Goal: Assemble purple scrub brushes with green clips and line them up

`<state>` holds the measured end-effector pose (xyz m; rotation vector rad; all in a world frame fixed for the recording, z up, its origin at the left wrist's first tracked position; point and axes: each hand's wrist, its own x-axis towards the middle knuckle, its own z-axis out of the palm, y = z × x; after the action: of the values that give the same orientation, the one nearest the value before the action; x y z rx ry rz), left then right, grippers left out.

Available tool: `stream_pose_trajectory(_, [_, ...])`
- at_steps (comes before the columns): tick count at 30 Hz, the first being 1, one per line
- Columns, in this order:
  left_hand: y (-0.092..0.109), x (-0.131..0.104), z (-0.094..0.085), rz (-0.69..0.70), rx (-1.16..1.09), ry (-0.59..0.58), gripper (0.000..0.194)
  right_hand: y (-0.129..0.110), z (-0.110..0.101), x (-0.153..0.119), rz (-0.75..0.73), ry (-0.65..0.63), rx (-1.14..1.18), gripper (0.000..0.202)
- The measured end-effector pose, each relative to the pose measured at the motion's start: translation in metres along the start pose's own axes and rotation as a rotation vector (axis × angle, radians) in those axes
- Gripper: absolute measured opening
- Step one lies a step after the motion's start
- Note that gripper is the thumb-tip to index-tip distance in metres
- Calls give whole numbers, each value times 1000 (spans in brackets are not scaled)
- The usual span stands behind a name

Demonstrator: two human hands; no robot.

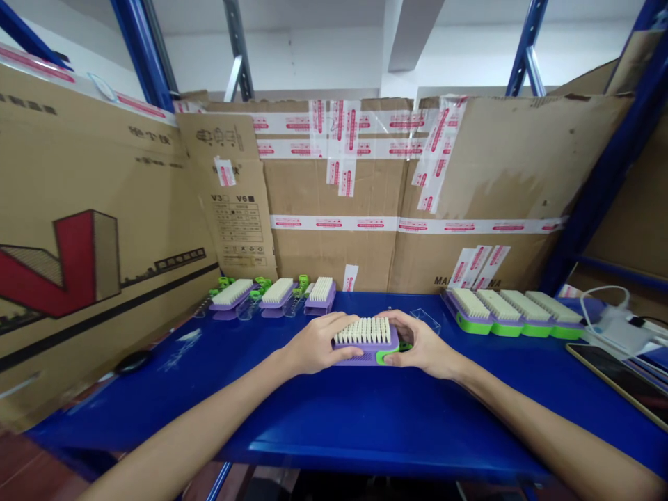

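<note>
Bristles up, a purple brush [365, 332] with cream bristles and a green end piece is held just above the blue table, between both hands. My left hand [319, 342] grips its left end, thumb along the near side. My right hand [422, 345] is closed round the right end, its thumb on the green piece. Green parts show partly behind the right fingers. A small clear plastic piece [426, 321] lies just beyond the right hand.
Three purple brushes [277, 292] with green and clear parts stand at the back left of the blue table [323, 417]. Several green-and-purple brushes [514, 306] stand back right, near a phone [621, 379] and white charger [621, 327]. Cardboard walls [334, 188] enclose the back and left.
</note>
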<state>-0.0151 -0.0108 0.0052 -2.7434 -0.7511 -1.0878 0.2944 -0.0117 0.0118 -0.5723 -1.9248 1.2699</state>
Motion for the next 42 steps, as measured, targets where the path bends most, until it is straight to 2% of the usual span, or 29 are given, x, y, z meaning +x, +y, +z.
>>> stream_pose_trajectory(20, [-5,-3,8,-48,-3,42,61,2,2,-2,9,39,-101,74])
stream_pose_trajectory(25, [-4,3,2,2,31,69,64,-8,3,-5,-26,86,-333,86])
stream_pose_trajectory(31, [-4,5,-1,58,73,97,68,-13,4,-8,-95,99,-497,99])
stream_pose_trajectory(36, [-2,6,1,109,105,109,74,-10,7,-7,-103,98,-591,107])
stream_pose_trajectory(42, [2,9,1,164,164,122,78,-5,9,-7,-130,88,-630,108])
